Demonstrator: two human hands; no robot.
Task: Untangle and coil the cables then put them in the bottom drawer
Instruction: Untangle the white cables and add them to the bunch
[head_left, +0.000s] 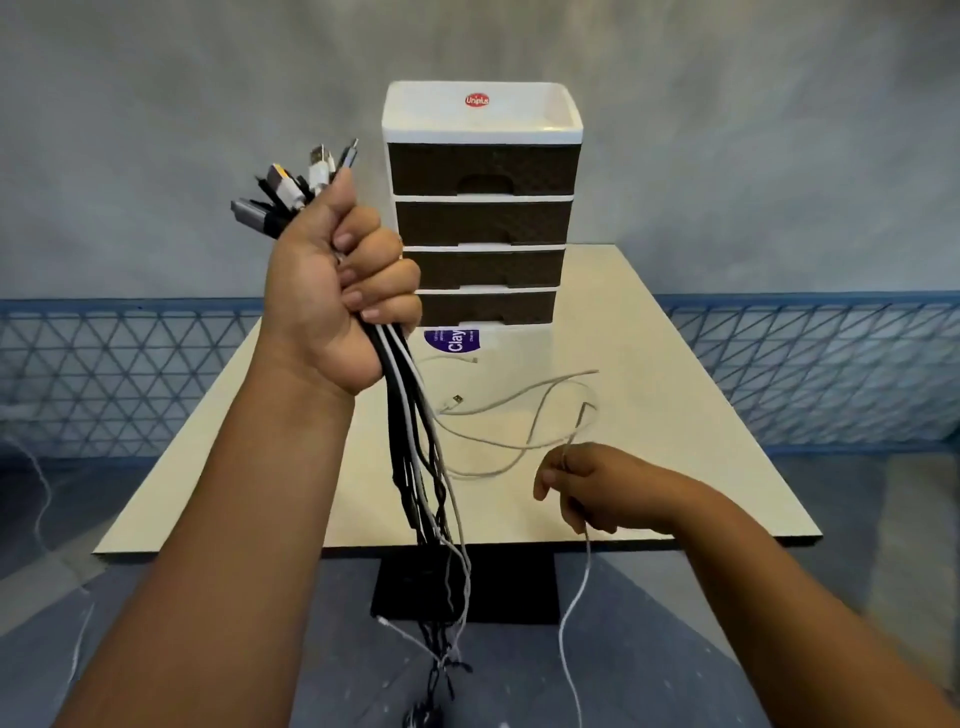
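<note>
My left hand (337, 291) is raised in a fist around a bundle of black, white and grey cables (415, 467). Their plugs stick up above the fist and the loose ends hang below the table edge. My right hand (587, 488) pinches a single white cable (524, 441), which loops across the table and also trails down toward the floor. A white drawer unit (483, 208) with several dark brown drawers stands at the far side of the table. Its bottom drawer (488, 308) is closed.
The cream table (675, 415) rests on a black pedestal base (498, 592). A purple label (451, 340) lies in front of the drawer unit. A blue lattice fence (810, 364) runs behind the table.
</note>
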